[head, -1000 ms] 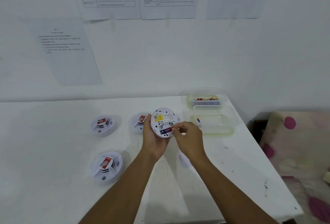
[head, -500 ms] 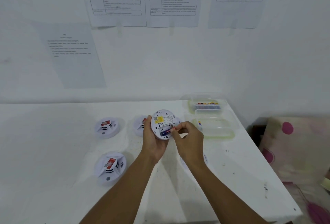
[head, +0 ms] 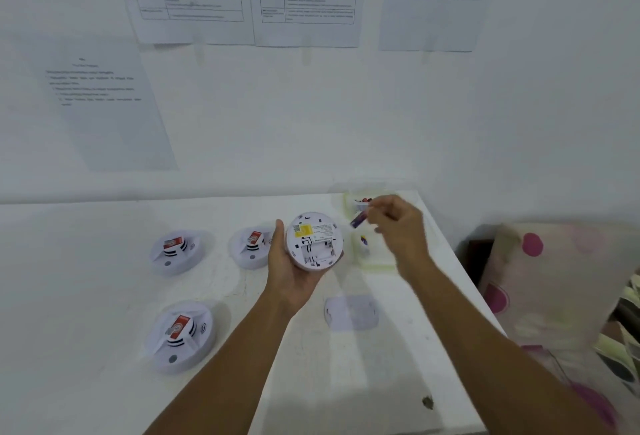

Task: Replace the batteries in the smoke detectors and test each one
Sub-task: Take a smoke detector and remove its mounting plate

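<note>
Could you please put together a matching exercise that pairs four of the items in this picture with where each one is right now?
Things:
1. battery
2. opened smoke detector
3. loose white plate
4. nearest red-labelled smoke detector

Places:
A. flat on the table, right of the left forearm
B. pinched in the right hand
C. on the table, left of the left forearm
D. held in the left hand

Pairs: 1-B, 2-D, 3-A, 4-C
</note>
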